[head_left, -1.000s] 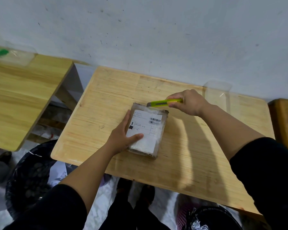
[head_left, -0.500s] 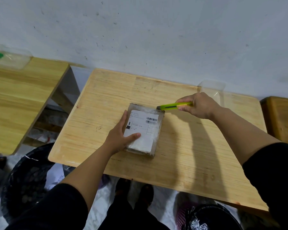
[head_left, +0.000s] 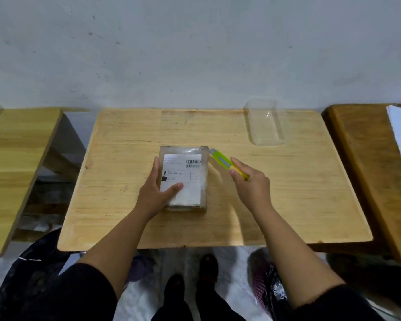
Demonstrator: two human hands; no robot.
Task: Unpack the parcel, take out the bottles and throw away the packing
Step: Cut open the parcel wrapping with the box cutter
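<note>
From where I watched, the job was barely under way. The small flat cardboard parcel wrapped in clear tape, with a white shipping label (head_left: 183, 178), lay sealed on the pale wooden worktop (head_left: 287, 193). My left hand (head_left: 156, 193) rested on its near left corner, fingers straight along the left side and thumb flat across the label, pinning it down. My right hand (head_left: 252, 184) was curled round the rear of a yellow-green plastic utility knife (head_left: 220, 160), whose tip touched the parcel's far right corner, just beyond that hand.

I judged the tape-cutting step to be in hand; I could not tell whether any seam was cut through. No bottles showed. Opening, removing the bottles and binning the packing all remained. A clear plastic rectangular tray (head_left: 265, 123) sat beyond the right hand.
</note>
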